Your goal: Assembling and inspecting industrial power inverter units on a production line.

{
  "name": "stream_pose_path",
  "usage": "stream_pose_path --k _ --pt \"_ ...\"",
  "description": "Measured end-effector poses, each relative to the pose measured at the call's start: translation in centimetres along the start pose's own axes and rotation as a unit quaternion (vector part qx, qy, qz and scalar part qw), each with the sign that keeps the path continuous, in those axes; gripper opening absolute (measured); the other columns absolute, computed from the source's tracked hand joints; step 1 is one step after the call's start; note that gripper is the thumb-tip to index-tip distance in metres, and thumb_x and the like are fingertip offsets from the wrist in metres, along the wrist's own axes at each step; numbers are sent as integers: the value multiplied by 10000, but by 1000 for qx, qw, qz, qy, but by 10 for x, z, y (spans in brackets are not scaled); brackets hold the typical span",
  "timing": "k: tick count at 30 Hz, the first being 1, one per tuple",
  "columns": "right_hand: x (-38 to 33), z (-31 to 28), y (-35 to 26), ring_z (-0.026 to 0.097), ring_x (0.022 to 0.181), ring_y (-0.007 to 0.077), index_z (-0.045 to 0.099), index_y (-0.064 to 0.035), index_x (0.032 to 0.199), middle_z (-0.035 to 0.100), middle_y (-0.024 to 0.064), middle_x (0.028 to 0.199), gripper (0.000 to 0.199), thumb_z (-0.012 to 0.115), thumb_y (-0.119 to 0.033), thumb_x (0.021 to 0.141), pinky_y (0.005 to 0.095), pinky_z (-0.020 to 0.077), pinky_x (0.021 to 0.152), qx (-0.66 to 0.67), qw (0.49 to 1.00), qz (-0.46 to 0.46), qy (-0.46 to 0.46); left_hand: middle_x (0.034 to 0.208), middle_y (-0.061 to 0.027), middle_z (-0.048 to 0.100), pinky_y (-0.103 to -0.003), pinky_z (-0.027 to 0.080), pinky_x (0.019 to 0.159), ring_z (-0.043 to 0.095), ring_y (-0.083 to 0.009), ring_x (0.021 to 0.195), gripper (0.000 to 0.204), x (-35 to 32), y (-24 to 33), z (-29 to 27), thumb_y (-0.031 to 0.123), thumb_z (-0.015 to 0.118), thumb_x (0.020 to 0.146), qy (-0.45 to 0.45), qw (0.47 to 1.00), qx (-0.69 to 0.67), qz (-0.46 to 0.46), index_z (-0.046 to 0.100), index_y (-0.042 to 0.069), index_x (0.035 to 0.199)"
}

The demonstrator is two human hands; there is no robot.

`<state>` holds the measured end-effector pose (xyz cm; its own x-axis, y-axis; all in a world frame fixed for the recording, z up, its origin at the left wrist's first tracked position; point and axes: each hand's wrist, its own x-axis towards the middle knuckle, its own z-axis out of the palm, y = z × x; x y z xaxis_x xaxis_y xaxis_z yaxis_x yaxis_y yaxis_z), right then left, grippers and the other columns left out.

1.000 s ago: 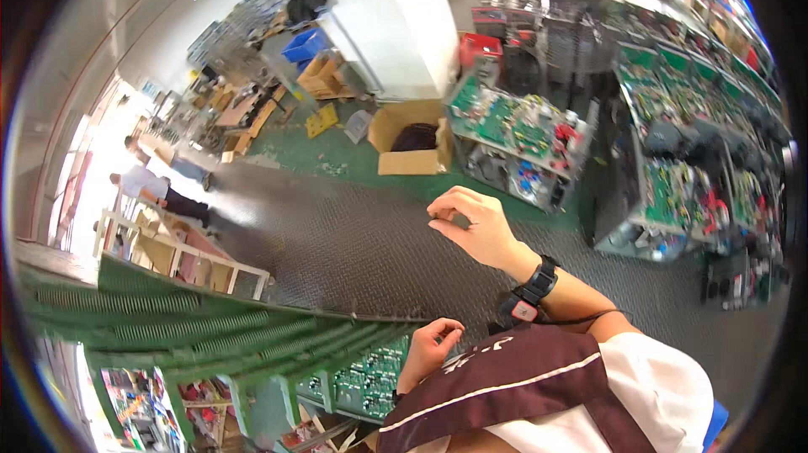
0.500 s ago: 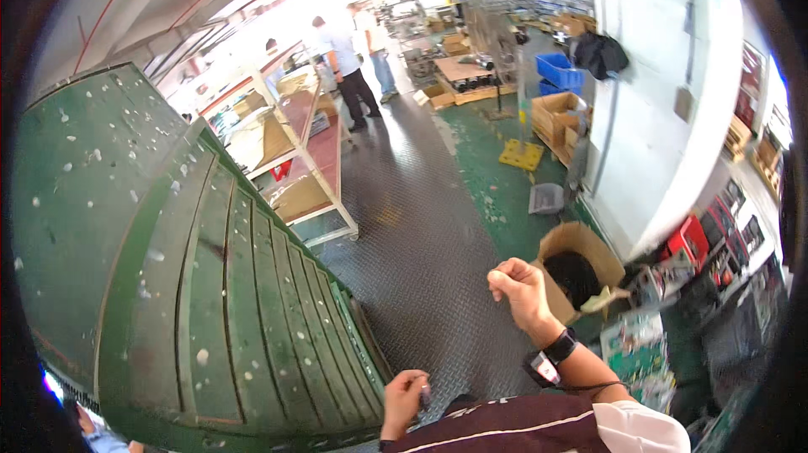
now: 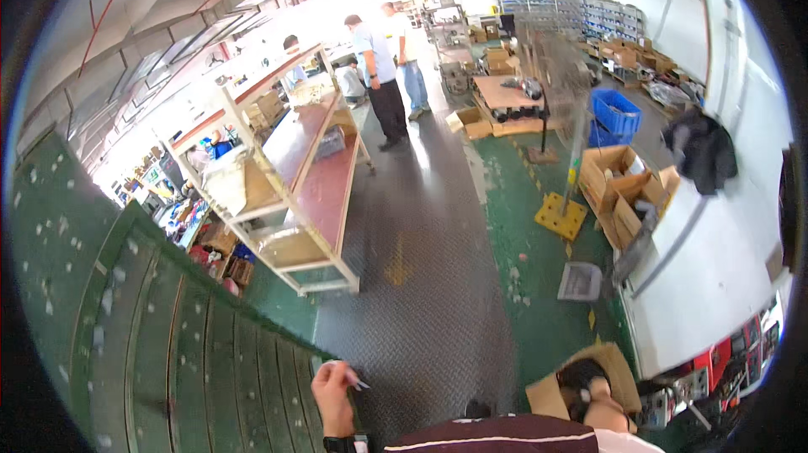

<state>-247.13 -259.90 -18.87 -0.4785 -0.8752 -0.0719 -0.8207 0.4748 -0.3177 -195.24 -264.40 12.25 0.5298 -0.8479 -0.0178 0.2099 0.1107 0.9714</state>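
My left hand point(image 3: 332, 396) is raised by the right edge of the green slatted cabinet point(image 3: 194, 344). Its fingers are pinched on a small pale object point(image 3: 358, 381) whose kind I cannot make out. A dark band circles that wrist. My right hand point(image 3: 604, 401) hangs low, in front of an open cardboard box point(image 3: 551, 394) with something black inside. Its fingers are smeared and partly lost against the dark contents, so whether they hold anything is unclear.
A dark textured walkway point(image 3: 412, 285) runs ahead between a cream shelf rack point(image 3: 328, 261) and green floor. Two people point(image 3: 379, 74) stand on it farther off. To the right are a yellow post base point(image 3: 561, 216), a grey bin point(image 3: 580, 281), blue crates point(image 3: 615, 112) and a white wall.
My view has swung and moved ahead along the walkway. My left hand has risen beside the cabinet. My right hand has dropped toward the cardboard box. The cabinet fills less of the view.
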Motion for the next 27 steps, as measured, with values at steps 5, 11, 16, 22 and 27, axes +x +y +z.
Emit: stream_pose_path --k 5,11,16,22,27 --pt "107 51 9 542 563 153 565 -44 679 547 63 583 235 587 -260 772 322 394 457 76 994 -35 -65 788 -86 627 -255 468 638 595 -138 720 68 129 -16 166 6 558 825 -226 971 81 -1 582 -25 880" --pt "283 101 -5 542 550 155 571 -38 673 545 69 571 228 602 -248 754 332 402 466 199 963 -85 -163 769 -92 641 -259 478 678 607 -142 725 109 293 -47 306 36 529 858 -301 945 125 16 593 -36 909" --pt "443 113 -67 543 539 157 576 -32 668 543 73 561 222 614 -239 739 340 408 473 310 916 -116 -226 729 -112 642 -256 455 617 599 -146 671 101 432 -69 356 3 537 823 -155 981 112 6 588 -54 888" --pt "775 -50 -476 502 477 151 584 -29 639 548 61 563 181 598 -179 739 317 373 444 507 824 -54 -249 682 -125 634 -231 440 585 594 -145 617 69 584 -52 384 -13 521 796 3 992 101 70 555 -33 852" --pt "905 -83 -663 595 655 165 586 48 908 597 79 722 178 575 -92 798 283 484 596 623 719 -127 -280 683 -137 632 -246 472 601 600 -159 618 93 722 -83 436 -47 502 777 101 988 111 36 514 -24 866"
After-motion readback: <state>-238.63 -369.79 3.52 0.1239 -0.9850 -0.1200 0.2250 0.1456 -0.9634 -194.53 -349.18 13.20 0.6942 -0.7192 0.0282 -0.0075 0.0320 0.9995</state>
